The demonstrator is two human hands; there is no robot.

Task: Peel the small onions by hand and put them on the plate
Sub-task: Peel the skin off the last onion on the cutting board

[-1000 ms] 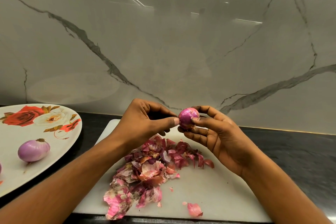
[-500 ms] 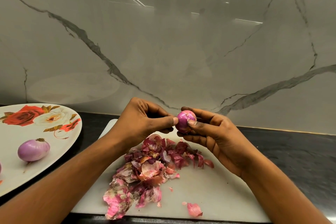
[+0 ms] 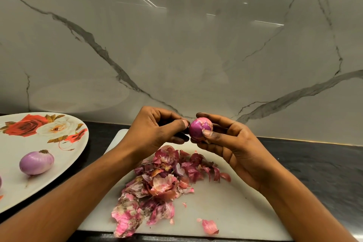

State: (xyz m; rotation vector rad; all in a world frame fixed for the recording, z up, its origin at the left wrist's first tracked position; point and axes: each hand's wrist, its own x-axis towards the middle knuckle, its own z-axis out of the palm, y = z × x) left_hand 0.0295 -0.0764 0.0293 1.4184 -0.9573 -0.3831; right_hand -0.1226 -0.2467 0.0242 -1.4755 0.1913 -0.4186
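Note:
A small purple onion (image 3: 199,129) with patches of skin left on it is held above the white cutting board (image 3: 225,202). My right hand (image 3: 233,147) grips it between thumb and curled fingers. My left hand (image 3: 155,129) has its fingers curled, and its thumb tip pinches at the onion's left side. A peeled onion (image 3: 36,162) lies on the white flowered plate (image 3: 64,155) at the left. The edge of another onion (image 3: 0,182) shows at the frame's left border.
A heap of pink and red onion skins (image 3: 163,182) covers the middle of the board, with a loose piece (image 3: 210,226) near its front edge. The board lies on a dark counter (image 3: 314,163) against a marble wall (image 3: 176,45).
Both hands have risen slightly and the onion has turned in my right hand, now showing more bare purple surface. The left thumb stays at its left side.

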